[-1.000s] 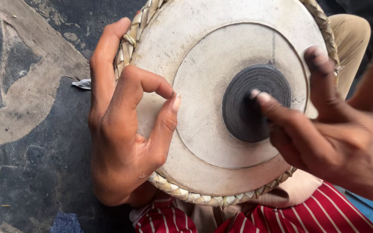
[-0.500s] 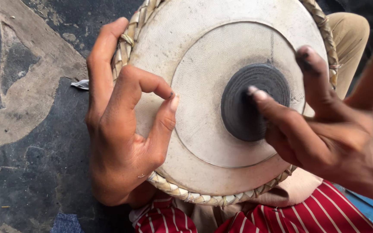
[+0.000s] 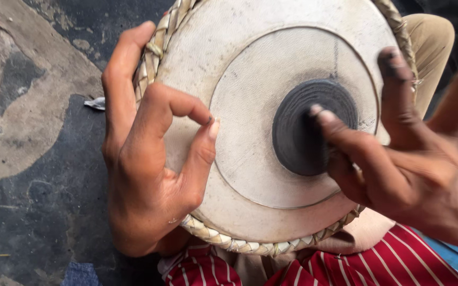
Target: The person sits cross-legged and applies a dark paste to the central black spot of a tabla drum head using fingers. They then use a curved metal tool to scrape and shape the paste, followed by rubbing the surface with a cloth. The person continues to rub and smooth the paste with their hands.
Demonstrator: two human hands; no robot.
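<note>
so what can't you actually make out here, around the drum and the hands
- Drum: head view, top rim cut off by the frame edge; body hidden behind the skin.
- Black patch: right part covered by the right hand.
- Left hand: palm faces away, so its contact with the braided rim is unclear.
- Right hand: blurred, thumb cut off.
</note>
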